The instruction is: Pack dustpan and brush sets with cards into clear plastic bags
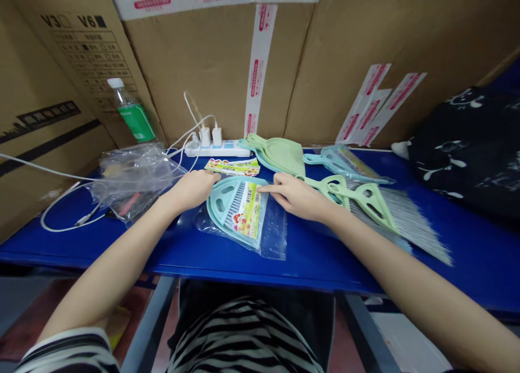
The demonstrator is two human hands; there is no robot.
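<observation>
A light-blue dustpan [218,195] with a small brush [235,204] lies on the table in a clear plastic bag [274,237]. A yellow and white label card [248,213] with red flowers is on top of it. My left hand [195,189] is closed at the upper left edge of the bagged dustpan, fingertips partly hidden. From the other side, my right hand [298,195] lays its stretched index finger on the card's upper right; its other fingers are curled loosely. Just behind the dustpan are more label cards [233,167].
Green dustpans [280,154] lie at the back, with a bagged blue set [345,164] beside them. Several brushes [414,221] lie right. A power strip [219,149], cables, crumpled plastic bags [136,172] and a bottle [136,116] stand left. Cardboard [211,64] walls the back.
</observation>
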